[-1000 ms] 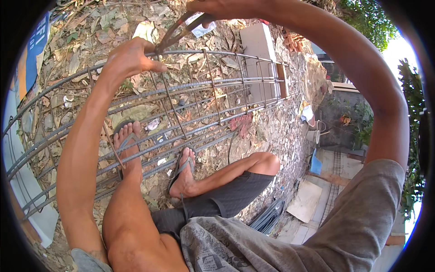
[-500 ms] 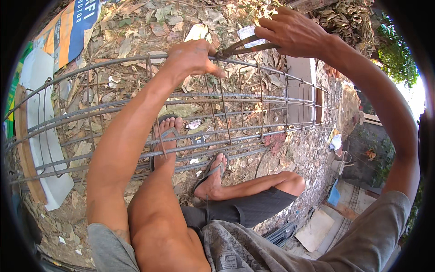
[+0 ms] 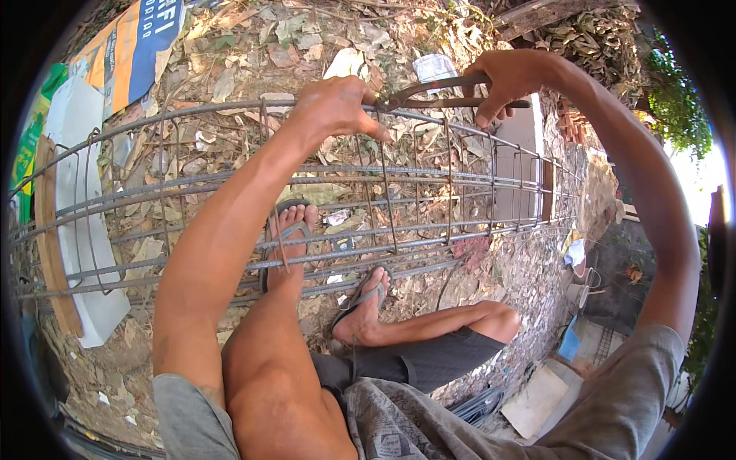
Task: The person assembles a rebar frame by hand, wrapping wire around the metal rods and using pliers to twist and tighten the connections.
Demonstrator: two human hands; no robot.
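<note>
A long rebar cage (image 3: 429, 199) of grey steel bars and thin square stirrups runs across the middle of the frame from the left edge to the right, lying over ground covered in dry leaves (image 3: 253, 46). Behind it, in the upper left of the frame, lie a blue and orange printed sheet (image 3: 138, 38) and a pale flat slab (image 3: 77, 230) beside a wooden plank (image 3: 50, 230). In the lower half of the frame the person's bare legs pass under the cage, and both feet wear grey flip-flops (image 3: 287, 234) that show between the bars near the centre.

The left hand (image 3: 333, 107), upper centre of the frame, is closed around the top bar of the cage, its fingers wrapped over the steel where a stirrup crosses. Just to its right, in the upper right of the frame, the right hand (image 3: 514, 77) is clamped on the handles of a pair of dark metal pincers (image 3: 429, 88). The pincers lie nearly level above the top bar, their head pointing left and touching the bar right beside the left hand's fingertips. Whether a tie wire sits in the pincer head is too small to tell. A crumpled pale wrapper (image 3: 433, 65) lies on the leaves just above the pincers.
</note>
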